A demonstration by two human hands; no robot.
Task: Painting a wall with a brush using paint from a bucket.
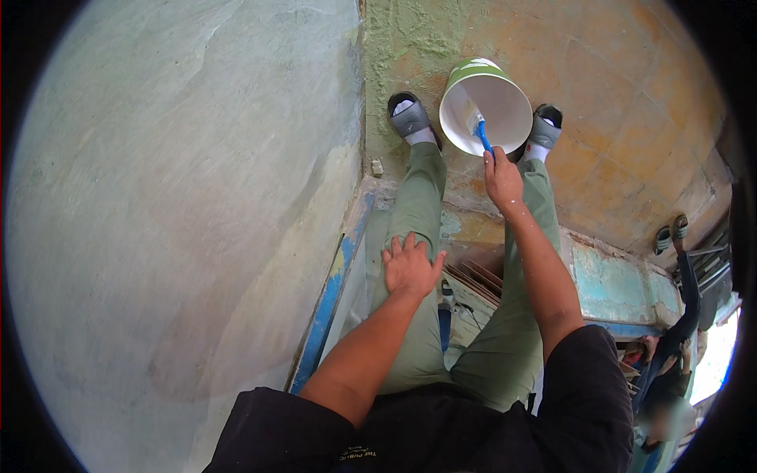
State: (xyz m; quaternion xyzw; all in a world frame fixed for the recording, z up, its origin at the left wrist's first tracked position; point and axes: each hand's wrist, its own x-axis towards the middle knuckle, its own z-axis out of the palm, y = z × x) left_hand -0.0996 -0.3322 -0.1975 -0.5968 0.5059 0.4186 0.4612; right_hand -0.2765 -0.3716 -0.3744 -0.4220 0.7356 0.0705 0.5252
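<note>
My left hand (412,266) lies with fingers spread on the left leg of my green trousers (418,206), just above the knee. My right hand (503,180) is closed around the blue handle of a paintbrush (483,135), whose bristles reach into the mouth of a white-lined green bucket (505,98); I can't tell whether they touch its inside. The bucket tilts toward me on the stained floor (607,87), between my grey slides (410,121). Farther off to the right is another person (688,303).
</note>
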